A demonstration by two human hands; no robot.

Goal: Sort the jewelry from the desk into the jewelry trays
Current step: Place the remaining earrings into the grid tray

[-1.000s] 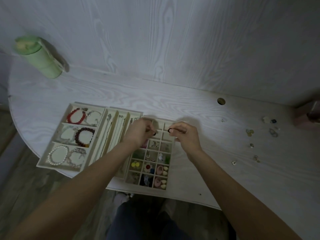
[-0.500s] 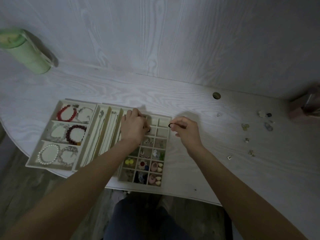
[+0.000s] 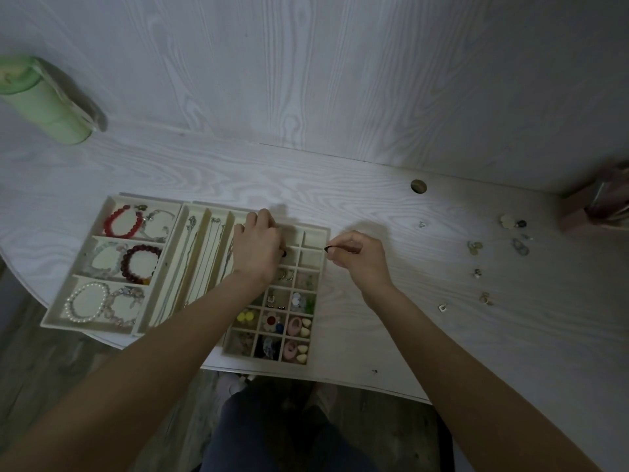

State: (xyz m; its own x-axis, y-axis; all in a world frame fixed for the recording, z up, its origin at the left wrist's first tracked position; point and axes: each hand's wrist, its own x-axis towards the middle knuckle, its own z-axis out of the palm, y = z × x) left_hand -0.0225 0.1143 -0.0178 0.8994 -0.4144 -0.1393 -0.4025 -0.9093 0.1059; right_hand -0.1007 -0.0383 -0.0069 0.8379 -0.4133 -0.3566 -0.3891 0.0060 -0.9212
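At the far left of the frame stands a green bottle [image 3: 44, 100]. Right of it lie the bracelet tray [image 3: 56, 315] and the necklace tray [image 3: 200, 212], then the grid tray [image 3: 315, 229] of small compartments. The left hand [image 3: 260, 247] rests over the grid tray's upper cells, fingers curled on a small dark piece [image 3: 284, 253]. Just right of the tray's upper right edge, the right hand [image 3: 357, 257] pinches a second dark piece [image 3: 328, 248], its tip pointing left toward the empty top-right cells, which lie just beside it. Loose jewelry [image 3: 476, 247] waits well apart at the right, nearer the right hand.
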